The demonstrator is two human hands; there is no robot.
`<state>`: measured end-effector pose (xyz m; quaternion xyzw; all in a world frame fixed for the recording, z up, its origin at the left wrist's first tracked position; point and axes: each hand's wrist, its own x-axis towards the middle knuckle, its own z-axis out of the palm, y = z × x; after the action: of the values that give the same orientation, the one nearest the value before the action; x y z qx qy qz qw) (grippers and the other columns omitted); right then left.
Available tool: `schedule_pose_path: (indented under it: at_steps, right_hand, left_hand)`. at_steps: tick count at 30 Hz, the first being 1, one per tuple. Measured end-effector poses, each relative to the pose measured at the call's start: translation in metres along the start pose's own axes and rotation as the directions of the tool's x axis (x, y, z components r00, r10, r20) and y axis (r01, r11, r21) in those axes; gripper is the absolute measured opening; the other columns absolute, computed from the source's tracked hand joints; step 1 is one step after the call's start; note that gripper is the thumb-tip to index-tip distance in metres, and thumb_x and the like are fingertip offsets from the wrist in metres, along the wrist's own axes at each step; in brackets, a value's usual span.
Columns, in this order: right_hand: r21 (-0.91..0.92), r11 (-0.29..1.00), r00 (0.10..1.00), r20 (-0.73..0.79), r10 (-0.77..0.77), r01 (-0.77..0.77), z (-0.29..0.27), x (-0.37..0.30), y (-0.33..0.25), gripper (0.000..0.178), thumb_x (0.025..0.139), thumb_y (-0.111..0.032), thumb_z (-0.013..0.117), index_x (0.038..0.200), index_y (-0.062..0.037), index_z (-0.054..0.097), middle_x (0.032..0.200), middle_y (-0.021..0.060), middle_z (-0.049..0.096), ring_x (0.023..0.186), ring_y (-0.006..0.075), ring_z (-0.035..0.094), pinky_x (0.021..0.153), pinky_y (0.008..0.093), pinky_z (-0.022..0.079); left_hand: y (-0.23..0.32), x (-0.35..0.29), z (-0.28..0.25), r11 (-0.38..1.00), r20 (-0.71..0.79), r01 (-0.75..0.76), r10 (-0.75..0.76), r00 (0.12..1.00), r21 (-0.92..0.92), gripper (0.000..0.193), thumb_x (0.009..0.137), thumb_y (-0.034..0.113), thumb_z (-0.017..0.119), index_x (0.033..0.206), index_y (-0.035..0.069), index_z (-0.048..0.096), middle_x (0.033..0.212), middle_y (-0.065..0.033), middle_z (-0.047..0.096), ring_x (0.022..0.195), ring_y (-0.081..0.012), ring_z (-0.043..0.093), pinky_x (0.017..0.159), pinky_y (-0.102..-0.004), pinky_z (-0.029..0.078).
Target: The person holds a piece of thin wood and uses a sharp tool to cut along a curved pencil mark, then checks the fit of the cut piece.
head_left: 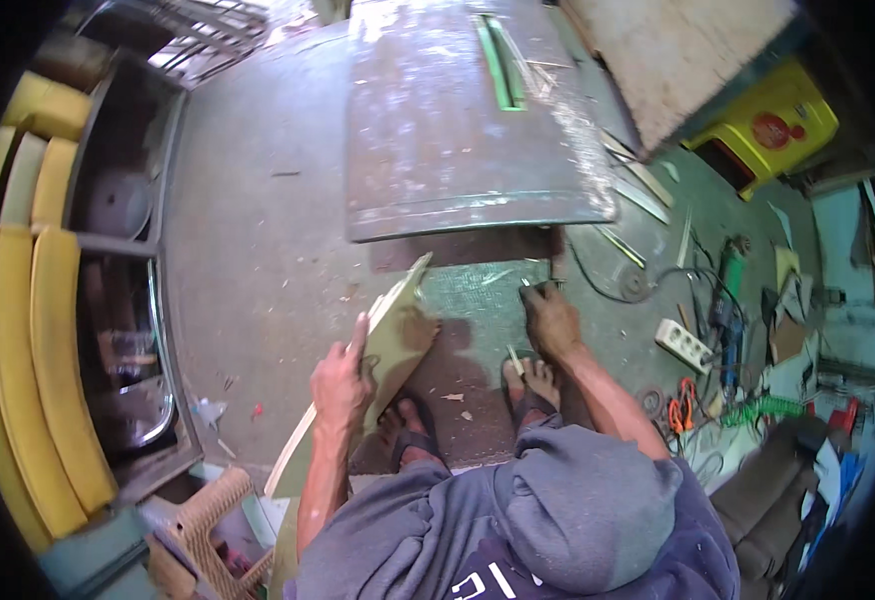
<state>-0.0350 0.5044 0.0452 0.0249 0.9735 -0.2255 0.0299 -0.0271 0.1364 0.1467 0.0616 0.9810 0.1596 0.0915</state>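
My left hand (343,385) is closed on the edge of a thin pale wooden board (396,345), its index finger stretched along it. The board stands tilted beside my left leg, with a splintered upper end. To the right, my right hand (555,322) is low over the floor in front of my right foot, fingers curled in. A small pale tip shows at its thumb side, but what it holds is too hidden to name. A short wood strip (516,360) is by the toes of my right foot.
Ahead stands a worn table (438,150) bearing a green, long, narrow piece (499,65). On the right are a yellow plastic stool (798,115), a white power strip (683,346), cables, a green power tool (735,262) and wood offcuts. Yellow cushions (63,370) line the left.
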Motion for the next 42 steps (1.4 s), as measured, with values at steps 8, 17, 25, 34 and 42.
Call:
schedule_pose_path:
  at_steps: [8, 17, 25, 34, 42]
  right_hand:
    - [0.036, 0.988, 0.985, -0.085, -0.15, 0.153, 0.006, 0.005, -0.001, 0.017, 0.097, -0.014, 0.06, 0.108, -0.0025, 0.064, 0.102, 0.0218, 0.064, 0.091, 0.0438, 0.064, 0.079, 0.0517, 0.052]
    - [0.809, 0.499, 0.907, 0.409, -0.1, -0.31, 0.043, 0.022, -0.13, 0.038, 0.105, -0.038, 0.056, 0.121, -0.003, 0.058, 0.096, 0.0038, 0.062, 0.092, 0.0164, 0.057, 0.086, 0.0357, 0.048]
    - [0.778, 0.602, 0.949, 0.297, -0.102, -0.179, 0.026, 0.021, -0.142, 0.033, 0.105, -0.035, 0.056, 0.12, -0.0066, 0.058, 0.096, 0.0058, 0.063, 0.091, 0.0173, 0.058, 0.087, 0.0353, 0.049]
    - [0.758, 0.63, 0.951, 0.292, -0.098, -0.168, 0.018, 0.023, -0.152, 0.029, 0.105, -0.028, 0.053, 0.119, -0.0036, 0.057, 0.1, 0.0109, 0.066, 0.093, 0.0201, 0.062, 0.086, 0.0374, 0.051]
    - [0.765, 0.609, 0.913, 0.376, -0.158, -0.209, 0.022, 0.029, -0.14, 0.025, 0.108, -0.025, 0.052, 0.12, -0.003, 0.053, 0.116, 0.009, 0.065, 0.103, 0.017, 0.062, 0.095, 0.0346, 0.05]
  left_hand:
    - [-0.014, -0.006, 0.016, 1.0, -0.098, -0.001, -0.001, 0.995, -0.019, 0.076, 0.09, 0.019, 0.074, 0.158, 0.03, 0.042, 0.089, -0.0139, 0.06, 0.077, -0.0338, 0.064, 0.07, -0.0483, 0.053]
    - [-0.011, -0.006, 0.016, 0.996, -0.116, 0.001, -0.011, 0.993, -0.087, 0.072, 0.09, 0.021, 0.074, 0.156, 0.032, 0.046, 0.087, -0.0128, 0.06, 0.077, -0.0346, 0.064, 0.071, -0.0486, 0.051]
    - [-0.004, -0.008, 0.006, 0.988, -0.09, 0.024, -0.038, 0.995, -0.151, 0.07, 0.089, 0.018, 0.075, 0.153, 0.031, 0.05, 0.087, -0.0122, 0.059, 0.076, -0.0343, 0.062, 0.071, -0.0489, 0.051]
    - [0.0, -0.011, 0.018, 0.993, -0.15, 0.071, -0.084, 0.985, -0.092, 0.073, 0.088, 0.018, 0.075, 0.154, 0.032, 0.049, 0.089, -0.0124, 0.06, 0.077, -0.034, 0.063, 0.069, -0.0485, 0.051]
    - [-0.01, -0.007, 0.015, 0.988, -0.126, -0.008, -0.011, 0.992, -0.151, 0.064, 0.089, 0.012, 0.072, 0.149, 0.018, 0.052, 0.091, -0.0138, 0.062, 0.08, -0.0342, 0.066, 0.071, -0.0486, 0.053]
